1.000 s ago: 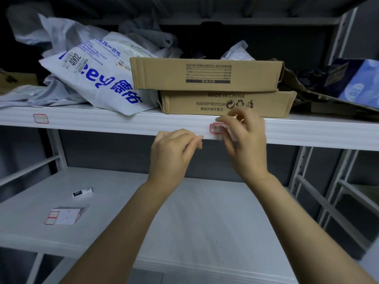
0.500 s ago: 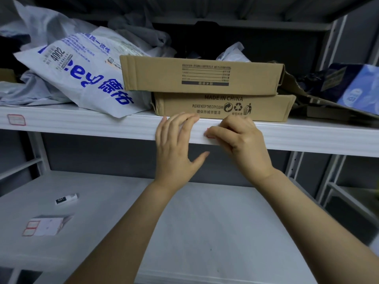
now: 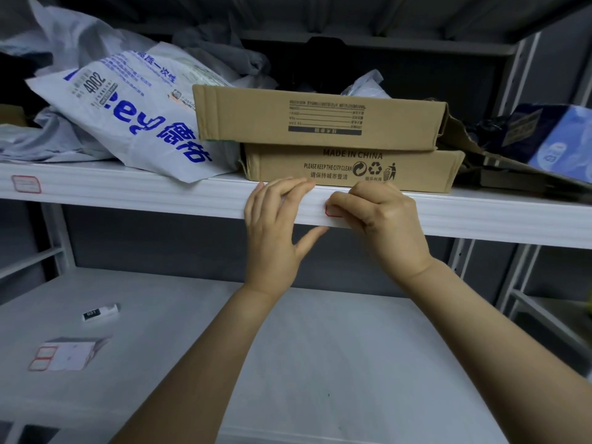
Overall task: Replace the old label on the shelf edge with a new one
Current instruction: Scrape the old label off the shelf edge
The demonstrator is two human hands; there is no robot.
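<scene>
The person stands facing a white metal rack, both hands up at the shelf edge (image 3: 160, 195) of the upper level. The left hand (image 3: 275, 225) lies flat against that edge, fingers straight and close together, their tips reaching over the top lip, the thumb stretched out to the right just under the edge. It holds nothing.

The right hand (image 3: 384, 219) is just beside it, knuckles bent and fingers curled in tight against the front of the edge, bearing down on the label (image 3: 333, 212). This label is a small white sticker with a red border; only its left part shows past the fingers, and it sits on the face of the shelf edge, directly below the cardboard boxes. Whether it is fully stuck down I cannot tell.

Far along to the left on the same edge is a second label (image 3: 26, 184), also red-bordered.

On top of the shelf, 2 flat cardboard boxes are stacked: the upper box (image 3: 320, 116) overhangs the lower box (image 3: 349, 169), which reads "MADE IN CHINA". A white plastic bag (image 3: 137, 123) with blue print slumps against them on the left, and a blue package (image 3: 557, 139) lies off to the right.

Down on the lower shelf (image 3: 320, 363), at the left, sits a sheet of labels (image 3: 64, 354), and near it a small white item (image 3: 101, 312) with a black patch.
</scene>
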